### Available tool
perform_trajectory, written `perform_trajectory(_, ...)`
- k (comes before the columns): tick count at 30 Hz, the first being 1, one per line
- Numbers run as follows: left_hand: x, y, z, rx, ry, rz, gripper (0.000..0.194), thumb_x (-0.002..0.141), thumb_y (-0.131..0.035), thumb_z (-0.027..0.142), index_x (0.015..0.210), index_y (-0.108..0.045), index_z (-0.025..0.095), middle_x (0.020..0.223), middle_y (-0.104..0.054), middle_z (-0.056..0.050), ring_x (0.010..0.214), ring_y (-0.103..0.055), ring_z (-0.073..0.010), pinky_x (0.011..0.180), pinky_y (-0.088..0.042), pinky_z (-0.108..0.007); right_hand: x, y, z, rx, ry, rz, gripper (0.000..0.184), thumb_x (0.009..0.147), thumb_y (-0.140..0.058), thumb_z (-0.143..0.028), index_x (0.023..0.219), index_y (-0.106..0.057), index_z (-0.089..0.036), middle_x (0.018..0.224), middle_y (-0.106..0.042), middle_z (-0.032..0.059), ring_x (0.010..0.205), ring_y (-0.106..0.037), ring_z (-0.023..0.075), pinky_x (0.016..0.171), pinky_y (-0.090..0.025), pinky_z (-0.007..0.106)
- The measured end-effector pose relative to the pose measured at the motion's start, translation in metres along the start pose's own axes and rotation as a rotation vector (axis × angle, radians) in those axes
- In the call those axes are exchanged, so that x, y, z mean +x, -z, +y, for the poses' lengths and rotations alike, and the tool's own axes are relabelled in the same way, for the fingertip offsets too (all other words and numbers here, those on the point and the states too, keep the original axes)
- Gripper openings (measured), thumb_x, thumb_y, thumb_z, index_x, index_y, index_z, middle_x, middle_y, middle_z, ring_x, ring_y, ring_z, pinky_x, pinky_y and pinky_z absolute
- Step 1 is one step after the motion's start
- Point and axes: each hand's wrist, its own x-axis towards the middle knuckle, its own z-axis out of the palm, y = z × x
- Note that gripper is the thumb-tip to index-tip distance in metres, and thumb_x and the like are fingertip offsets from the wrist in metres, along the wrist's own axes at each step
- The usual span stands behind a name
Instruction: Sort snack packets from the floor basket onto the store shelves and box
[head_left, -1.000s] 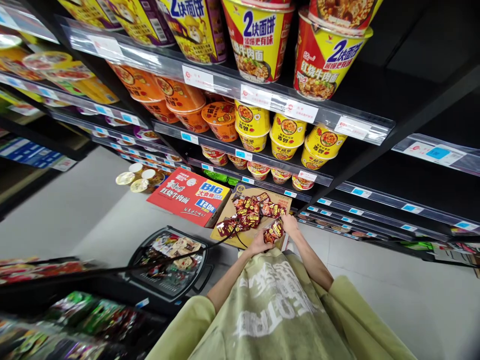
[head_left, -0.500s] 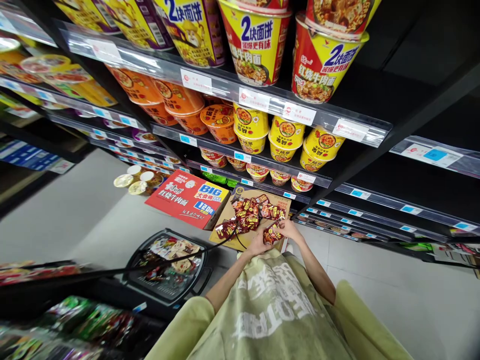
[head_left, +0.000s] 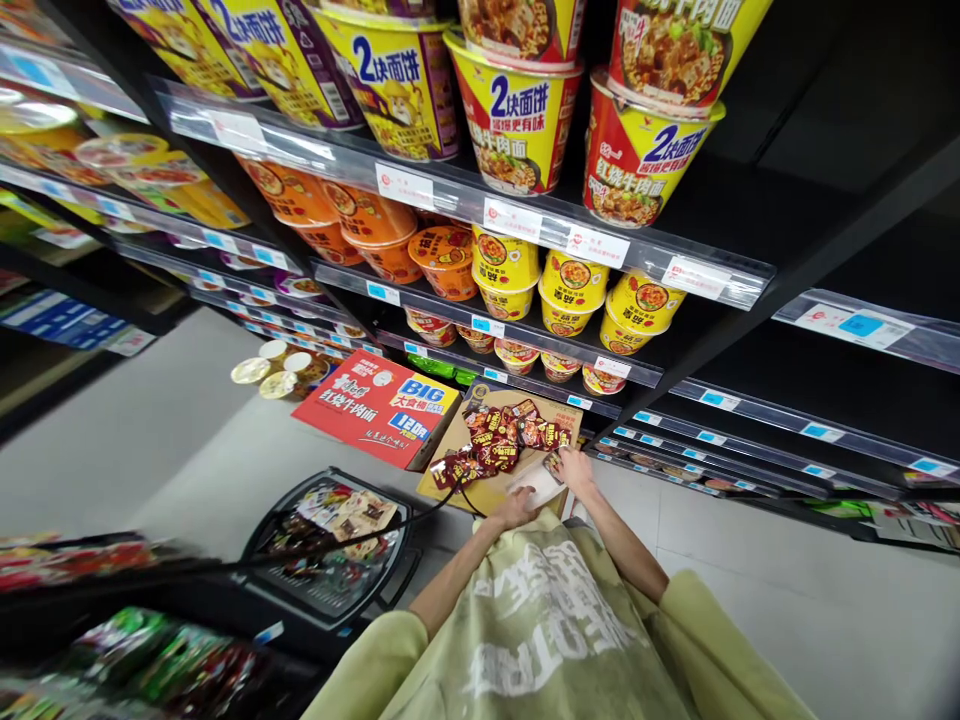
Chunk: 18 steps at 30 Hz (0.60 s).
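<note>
Over a cardboard box (head_left: 437,480), my left hand (head_left: 516,508) grips the near edge of a pale, whitish flat packet or sleeve (head_left: 541,486). My right hand (head_left: 576,470) is closed at the packet's far right corner, where a small dark printed patch shows by the fingertips. Whether that patch belongs to the pale piece or is a separate packet, I cannot tell. Several dark red snack packets (head_left: 495,440) lie in a loose heap on the box, just beyond my hands.
A red noodle carton (head_left: 367,405) stands left of the box, with several noodle cups (head_left: 279,384) on the floor behind it. A black basket (head_left: 330,540) of packets is at lower left. Shelves (head_left: 420,200) of noodle tubs rise ahead. A dark cord (head_left: 442,500) crosses the view.
The dark red packet between my hands now shows a pale surface instead. My left hand has shifted slightly nearer to my body. The view has tilted up slightly.
</note>
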Motion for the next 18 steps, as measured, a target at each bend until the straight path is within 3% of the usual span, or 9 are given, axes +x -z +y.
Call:
perform_trajectory(4,-0.002,0.005,0.009,-0.032,-0.047,-0.003,0.035,0.069,-0.081,0.035,0.099,-0.069,0.023,0.105,-0.077,-0.01,0.107,-0.073,-0.0354,0.1,-0.056,-0.047,0.003,-0.001,-0.008,-0.054,-0.019,0.019,0.047,0.092,-0.065,-0.009,0.137,-0.056,-0.016,0.137,-0.068,0.0182,0.109,-0.075,0.0261,0.084,-0.05,0.03)
perform_trajectory(8,0.012,0.018,0.022,-0.093,-0.057,0.123,0.027,0.082,-0.067,0.029,0.108,-0.07,0.021,0.116,-0.075,-0.011,0.105,-0.073,-0.0269,0.099,-0.058,-0.041,-0.001,-0.002,-0.005,-0.073,-0.031,0.033,0.049,0.093,-0.058,-0.002,0.138,-0.05,-0.018,0.133,-0.069,0.0154,0.106,-0.076,0.0229,0.082,-0.049,0.028)
perform_trajectory(13,0.049,0.039,0.036,-0.14,0.066,0.351,0.035,0.087,-0.062,0.019,0.121,-0.067,0.014,0.132,-0.07,-0.017,0.126,-0.064,-0.0296,0.113,-0.049,-0.044,-0.01,-0.001,-0.004,-0.054,-0.015,0.057,0.045,0.093,-0.064,-0.011,0.135,-0.049,-0.021,0.142,-0.06,0.0144,0.102,-0.075,0.0223,0.08,-0.05,0.029)
perform_trajectory(18,0.074,0.051,0.05,-0.216,0.152,0.387,0.028,0.093,-0.065,0.018,0.12,-0.069,0.011,0.121,-0.076,-0.017,0.115,-0.07,-0.0306,0.103,-0.054,-0.042,-0.03,0.003,0.001,0.154,-0.026,0.17,0.034,0.097,-0.06,-0.023,0.13,-0.054,-0.024,0.135,-0.062,0.0103,0.102,-0.073,0.0235,0.08,-0.052,0.03)
